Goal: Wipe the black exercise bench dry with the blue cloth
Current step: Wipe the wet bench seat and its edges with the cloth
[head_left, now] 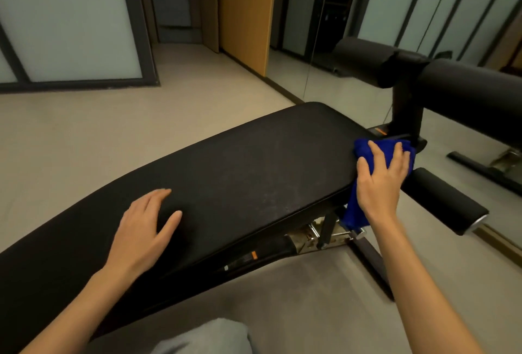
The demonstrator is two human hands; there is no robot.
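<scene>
The person's right hand (380, 181) lies spread, fingers splayed, pressing a crumpled deep-blue terry cloth (367, 153) against the far right end of the long black padded vinyl exercise bench (254, 172), near where the pad meets the upright post carrying the black foam roller pads (463, 93). Part of the cloth hangs over the near edge of the pad and trails down toward the metal hinge beneath. The left hand (144, 229) rests flat and open on the pad well apart from the cloth, gripping nothing, seemingly bracing the body or steadying the worktop.

The step in hand looks like wiping the end section of the pad. Faint pale speckling shows across the middle of the surface; in this dim light it could be moisture, residue or wear, and it is hard to say which. If it is damp, most of the pad remains to be done. The next move calls for drawing the cloth along the length toward the left hand with even downward pressure, lifting that hand clear as the cloth approaches.
</scene>
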